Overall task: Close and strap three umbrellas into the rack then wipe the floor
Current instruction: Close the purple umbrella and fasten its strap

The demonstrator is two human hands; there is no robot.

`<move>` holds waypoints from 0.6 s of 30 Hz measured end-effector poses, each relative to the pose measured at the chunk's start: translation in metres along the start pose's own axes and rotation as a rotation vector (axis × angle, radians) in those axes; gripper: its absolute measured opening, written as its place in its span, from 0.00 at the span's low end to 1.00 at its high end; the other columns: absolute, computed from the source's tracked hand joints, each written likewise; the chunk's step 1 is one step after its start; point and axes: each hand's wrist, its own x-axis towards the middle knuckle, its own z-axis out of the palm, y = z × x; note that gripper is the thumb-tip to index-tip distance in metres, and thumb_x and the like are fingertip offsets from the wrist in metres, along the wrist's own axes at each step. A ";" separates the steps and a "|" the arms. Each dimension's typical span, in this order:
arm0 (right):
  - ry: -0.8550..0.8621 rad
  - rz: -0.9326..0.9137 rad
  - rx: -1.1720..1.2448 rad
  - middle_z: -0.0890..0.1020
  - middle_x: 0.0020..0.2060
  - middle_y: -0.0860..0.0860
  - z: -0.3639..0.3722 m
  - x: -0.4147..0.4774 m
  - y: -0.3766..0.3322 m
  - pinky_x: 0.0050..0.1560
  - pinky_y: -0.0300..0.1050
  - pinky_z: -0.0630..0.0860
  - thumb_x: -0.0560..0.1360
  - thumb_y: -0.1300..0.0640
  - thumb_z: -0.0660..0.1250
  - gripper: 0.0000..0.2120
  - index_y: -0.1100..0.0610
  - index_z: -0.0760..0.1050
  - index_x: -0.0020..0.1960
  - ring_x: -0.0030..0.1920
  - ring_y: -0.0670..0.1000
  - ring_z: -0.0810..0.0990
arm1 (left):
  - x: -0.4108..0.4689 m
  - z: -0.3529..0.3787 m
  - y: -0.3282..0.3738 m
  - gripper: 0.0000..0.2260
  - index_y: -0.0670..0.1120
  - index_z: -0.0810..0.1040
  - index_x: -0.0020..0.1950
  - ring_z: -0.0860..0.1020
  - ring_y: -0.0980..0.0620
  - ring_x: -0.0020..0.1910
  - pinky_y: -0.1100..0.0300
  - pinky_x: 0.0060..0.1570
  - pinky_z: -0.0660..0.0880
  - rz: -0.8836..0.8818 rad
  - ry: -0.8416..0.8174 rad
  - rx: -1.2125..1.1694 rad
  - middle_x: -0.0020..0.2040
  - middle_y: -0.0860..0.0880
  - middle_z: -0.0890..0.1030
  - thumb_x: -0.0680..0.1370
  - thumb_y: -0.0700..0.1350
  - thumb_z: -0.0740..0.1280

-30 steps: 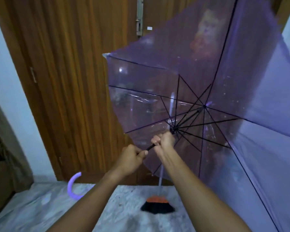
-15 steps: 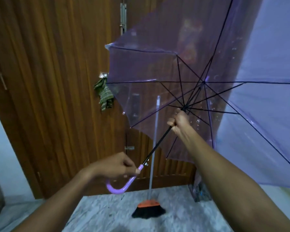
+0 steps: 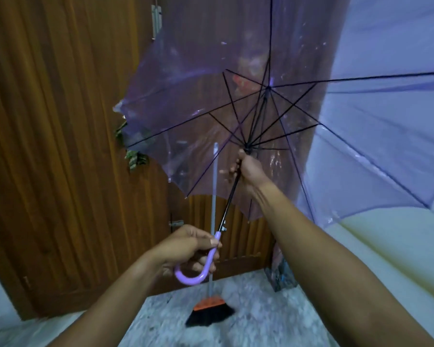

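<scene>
A see-through purple umbrella (image 3: pixel 361 126) is spread open in front of me, its canopy filling the upper right and its black ribs fanning out from the shaft. My left hand (image 3: pixel 186 249) is closed around its curved purple handle (image 3: pixel 201 269) low in the middle. My right hand (image 3: pixel 248 169) grips the black shaft just below the runner, where the ribs meet. No rack or other umbrella is in view.
A broom (image 3: pixel 211 311) with an orange collar and black bristles leans on the wooden door (image 3: pixel 60 146). A green cloth (image 3: pixel 133 156) hangs on the door behind the canopy's edge. A dark object (image 3: pixel 283 276) stands on the marble floor (image 3: pixel 248 326) at the door's right corner.
The umbrella has swung upward and to the right. My hands have drawn apart along the shaft: the left now holds the handle low, the right stays up near the runner.
</scene>
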 end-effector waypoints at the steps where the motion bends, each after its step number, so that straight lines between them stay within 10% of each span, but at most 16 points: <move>1: -0.044 0.032 0.023 0.72 0.19 0.53 0.005 -0.010 0.007 0.21 0.40 0.74 0.86 0.52 0.56 0.20 0.58 0.67 0.37 0.33 0.60 0.80 | 0.002 0.004 0.004 0.08 0.37 0.81 0.46 0.82 0.46 0.27 0.64 0.23 0.73 -0.003 0.039 -0.051 0.35 0.40 0.82 0.81 0.37 0.65; 8: -0.149 0.171 -0.023 0.78 0.22 0.57 0.019 -0.039 0.057 0.37 0.50 0.84 0.85 0.53 0.58 0.17 0.61 0.69 0.41 0.25 0.55 0.82 | 0.014 0.017 0.031 0.07 0.38 0.79 0.45 0.81 0.48 0.24 0.62 0.24 0.75 0.067 0.159 -0.185 0.30 0.44 0.82 0.81 0.37 0.64; 18: -0.156 0.195 -0.194 0.78 0.21 0.51 0.025 -0.055 0.069 0.24 0.35 0.72 0.86 0.53 0.49 0.24 0.60 0.71 0.35 0.25 0.50 0.78 | 0.011 0.009 0.024 0.05 0.37 0.77 0.45 0.81 0.45 0.24 0.63 0.22 0.72 0.124 0.218 -0.245 0.30 0.41 0.82 0.80 0.34 0.65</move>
